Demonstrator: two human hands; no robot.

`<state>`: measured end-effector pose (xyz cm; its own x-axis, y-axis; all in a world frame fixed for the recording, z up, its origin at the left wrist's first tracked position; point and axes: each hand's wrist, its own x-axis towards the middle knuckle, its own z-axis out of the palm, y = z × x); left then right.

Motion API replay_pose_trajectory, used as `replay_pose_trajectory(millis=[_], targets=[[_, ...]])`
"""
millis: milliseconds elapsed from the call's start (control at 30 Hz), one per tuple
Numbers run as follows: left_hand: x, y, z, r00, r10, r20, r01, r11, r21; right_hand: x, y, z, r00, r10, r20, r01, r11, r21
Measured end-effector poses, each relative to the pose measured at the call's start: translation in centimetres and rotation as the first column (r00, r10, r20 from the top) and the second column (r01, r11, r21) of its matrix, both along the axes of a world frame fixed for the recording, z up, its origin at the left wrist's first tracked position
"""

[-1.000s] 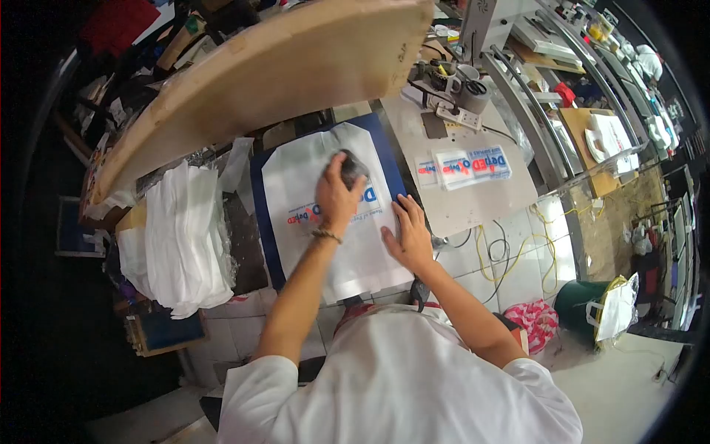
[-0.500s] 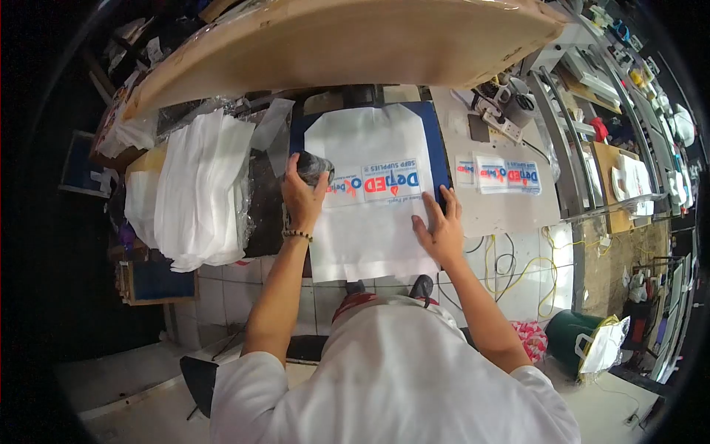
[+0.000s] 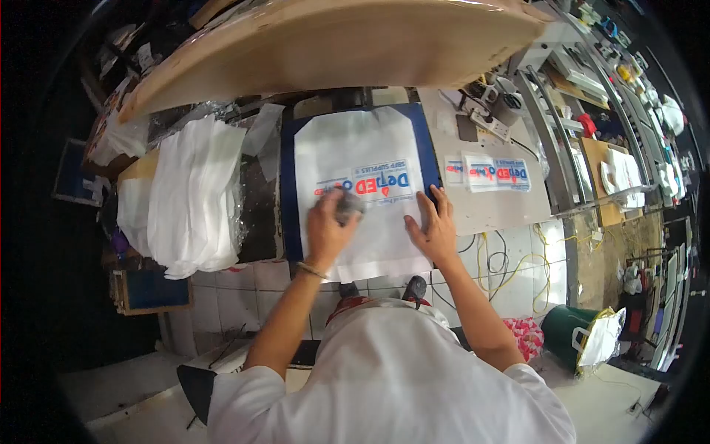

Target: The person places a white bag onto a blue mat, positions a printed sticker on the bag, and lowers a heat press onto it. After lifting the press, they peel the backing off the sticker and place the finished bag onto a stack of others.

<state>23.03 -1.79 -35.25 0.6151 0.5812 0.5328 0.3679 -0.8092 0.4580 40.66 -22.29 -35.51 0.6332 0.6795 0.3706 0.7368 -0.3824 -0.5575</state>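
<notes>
A white bag [image 3: 355, 140] with a blue and red print lies flat on a dark blue board [image 3: 290, 214]. My left hand [image 3: 330, 231] is wrapped round a dark, rounded object [image 3: 349, 207], blurred by motion, over the lower left part of the print. What the object is, I cannot make out. Spread fingers of my right hand [image 3: 436, 229] rest on the right edge of the bag, just below the print, and hold nothing.
Stacked white bags [image 3: 194, 196] lie at the left. On the right a pale board [image 3: 510, 214] carries printed pieces [image 3: 497, 173], with a power strip [image 3: 489, 126] and cables behind. A large wrapped brown panel [image 3: 333, 55] spans the far side. A green bin [image 3: 568, 333] stands lower right.
My left hand has moved right and toward me with the dark object, from the bag's left edge onto the print. My right hand stays at the right edge. The whole view has shifted slightly.
</notes>
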Motion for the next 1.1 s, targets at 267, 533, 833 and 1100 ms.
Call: replay_pose_trajectory(millis=[267, 533, 833, 1100], targets=[[13.3, -3.7, 2.6, 0.978, -0.15, 0.146, 0.165, 0.982, -0.097, -0.1, 0.1, -0.5, 1.0, -0.012, -0.021, 0.013, 1.0, 0.02], [2.6, 10.9, 2.7, 0.994, 0.048, 0.1, -0.038, 0.994, -0.104, -0.1, -0.1, -0.5, 0.999, -0.032, -0.02, 0.032, 0.999, 0.017], [-7.7, 19.6, -1.4, 0.823, 0.338, -0.457, -0.434, 0.893, -0.12, 0.5, 0.2, -2.1, 0.999, -0.028, -0.019, 0.03, 0.997, 0.066], [-10.8, 24.9, -11.6, 0.693, 0.606, -0.391, -0.686, 0.721, -0.099, 0.0, -0.5, -0.3, 1.0, -0.029, -0.001, 0.029, 0.999, 0.036]])
